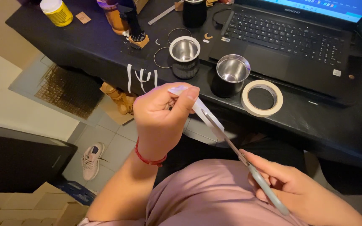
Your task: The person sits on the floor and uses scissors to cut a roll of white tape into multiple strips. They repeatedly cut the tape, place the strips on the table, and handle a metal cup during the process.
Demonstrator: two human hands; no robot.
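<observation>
My left hand [162, 119] pinches a narrow white paper strip [208, 117] between thumb and fingers, in front of the black desk edge. My right hand [292, 188] grips grey-handled scissors [248, 165] low at the right. The blades reach up to the strip and close around its lower part. A red cord bracelet sits on my left wrist.
On the black desk [84, 42] stand two steel-lined black cups [185, 56] [230, 75], a roll of masking tape [262, 98], an open laptop [285, 37], a yellow jar [57, 11], thin white paper strips [141, 78] and wire rings. A shoe [92, 160] and cardboard boxes lie on the floor.
</observation>
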